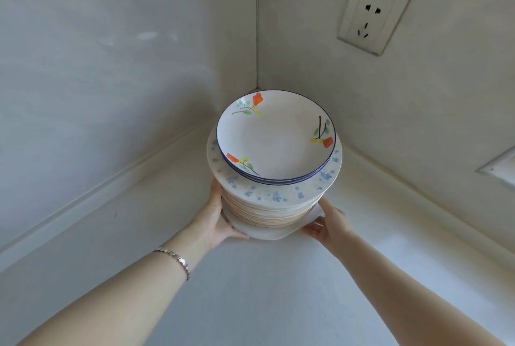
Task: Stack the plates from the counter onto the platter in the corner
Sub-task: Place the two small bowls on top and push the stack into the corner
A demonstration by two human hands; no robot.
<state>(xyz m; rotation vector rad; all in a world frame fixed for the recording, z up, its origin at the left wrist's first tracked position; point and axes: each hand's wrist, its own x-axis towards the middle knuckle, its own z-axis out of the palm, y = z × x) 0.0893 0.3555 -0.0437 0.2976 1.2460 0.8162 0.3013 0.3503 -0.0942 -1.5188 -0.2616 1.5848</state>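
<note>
Top plate white, orange flowers (navy rim); lower plate blue-flowered.

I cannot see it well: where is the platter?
In the head view, the platter lies centre, in the corner of the counter, under the plate stack, between the left hand and right hand.
</note>
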